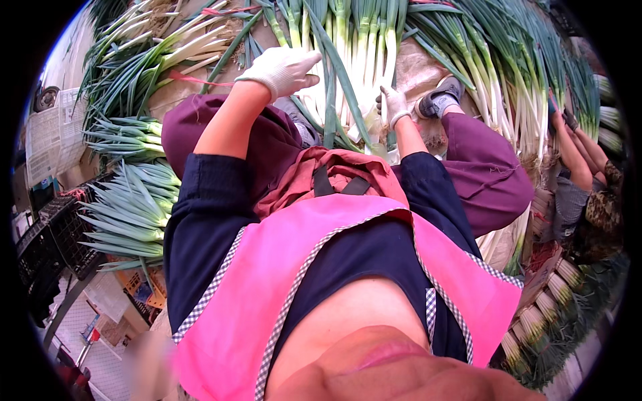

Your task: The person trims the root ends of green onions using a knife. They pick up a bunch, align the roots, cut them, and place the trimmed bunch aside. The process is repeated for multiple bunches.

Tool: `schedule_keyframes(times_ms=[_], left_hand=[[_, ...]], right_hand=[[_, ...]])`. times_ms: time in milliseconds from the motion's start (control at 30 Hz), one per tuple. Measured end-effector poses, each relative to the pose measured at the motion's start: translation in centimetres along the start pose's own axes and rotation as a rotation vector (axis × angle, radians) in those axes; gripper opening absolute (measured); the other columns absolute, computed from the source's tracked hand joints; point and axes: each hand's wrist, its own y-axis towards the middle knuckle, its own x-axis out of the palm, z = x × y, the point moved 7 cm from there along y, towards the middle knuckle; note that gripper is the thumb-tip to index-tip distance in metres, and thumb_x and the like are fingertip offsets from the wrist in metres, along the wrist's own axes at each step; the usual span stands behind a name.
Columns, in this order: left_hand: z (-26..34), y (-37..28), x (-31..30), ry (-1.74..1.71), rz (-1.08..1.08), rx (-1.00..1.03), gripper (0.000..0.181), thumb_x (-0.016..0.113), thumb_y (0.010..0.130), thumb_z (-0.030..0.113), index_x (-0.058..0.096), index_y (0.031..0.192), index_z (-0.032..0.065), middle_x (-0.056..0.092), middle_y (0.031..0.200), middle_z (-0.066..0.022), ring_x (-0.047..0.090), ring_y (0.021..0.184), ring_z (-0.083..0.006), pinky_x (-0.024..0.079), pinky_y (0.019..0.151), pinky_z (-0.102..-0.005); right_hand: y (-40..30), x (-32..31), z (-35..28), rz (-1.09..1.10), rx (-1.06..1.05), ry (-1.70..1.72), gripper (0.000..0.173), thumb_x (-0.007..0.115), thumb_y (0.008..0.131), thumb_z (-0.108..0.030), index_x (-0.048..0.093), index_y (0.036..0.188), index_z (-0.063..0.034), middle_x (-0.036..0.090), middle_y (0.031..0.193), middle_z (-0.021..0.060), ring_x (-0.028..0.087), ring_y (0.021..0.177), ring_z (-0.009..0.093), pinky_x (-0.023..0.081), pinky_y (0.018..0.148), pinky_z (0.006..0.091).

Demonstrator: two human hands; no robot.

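Note:
In front of me a spread of long green onions (358,55) lies with green leaves away from me and white stems towards me. My left hand (286,72), in a white knit glove, is over the left side of these stems, thumb and forefinger apart with nothing visible between them. My right hand (393,104), also gloved, is at the lower right of the white stems. Its fingers are bent, and what they grip, if anything, is hidden. Loose green leaves (337,75) cross the stems between my hands. Pink-red string (200,78) stretches left of my left wrist.
More green onions lie at left (180,55) and right (481,65). Trimmed bunches (135,210) are stacked beside my left knee, near black crates (70,235). Another person's forearms (574,150) reach in at far right. Bundled onions (546,306) line the lower right.

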Motion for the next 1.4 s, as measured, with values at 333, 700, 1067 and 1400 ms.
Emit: schedule_keyframes(times_ms=[333, 700, 1067, 1400], left_hand=[[0.9, 6.7, -2.2, -0.736, 0.329, -0.032, 0.048, 0.051, 0.091, 0.046, 0.053, 0.113, 0.0033, 0.064, 0.09, -0.0135, 0.064, 0.084, -0.0236, 0.049, 0.072, -0.0329], [-2.4, 10.8, -1.4, -2.48, 0.46, 0.034, 0.022, 0.055, 0.094, 0.028, 0.061, 0.092, 0.0066, 0.063, 0.08, -0.0066, 0.062, 0.071, -0.0201, 0.053, 0.067, -0.0345], [-0.2, 6.6, -2.7, -2.09, 0.653, -0.05, 0.037, 0.067, 0.086, 0.025, 0.052, 0.104, -0.003, 0.063, 0.094, -0.0128, 0.063, 0.071, -0.0193, 0.052, 0.063, -0.0322], [-0.8, 5.0, -2.2, -2.373, 0.754, -0.052, 0.019, 0.064, 0.086, 0.013, 0.06, 0.095, -0.003, 0.064, 0.083, -0.0134, 0.063, 0.07, -0.0208, 0.053, 0.062, -0.0339]], right_hand=[[-23.5, 6.3, -11.7, -0.665, -0.186, 0.304, 0.031, 0.052, 0.094, -0.023, 0.047, 0.113, 0.0003, 0.031, 0.062, -0.004, 0.028, 0.047, 0.006, 0.023, 0.041, 0.0214], [-26.6, 3.6, -7.4, -0.683, -0.234, -0.11, 0.05, 0.067, 0.082, -0.025, 0.046, 0.117, 0.0037, 0.049, 0.065, 0.0022, 0.043, 0.047, 0.008, 0.034, 0.041, 0.0199], [-19.5, 12.1, -20.5, -0.326, -0.723, -0.134, 0.037, 0.059, 0.092, -0.032, 0.061, 0.108, 0.0011, 0.064, 0.087, 0.0038, 0.059, 0.072, 0.009, 0.049, 0.063, 0.0227], [-15.9, 11.8, -18.4, -0.231, -0.747, 0.35, 0.017, 0.052, 0.094, -0.013, 0.057, 0.099, 0.0028, 0.063, 0.09, 0.0116, 0.063, 0.078, 0.02, 0.053, 0.072, 0.0318]])
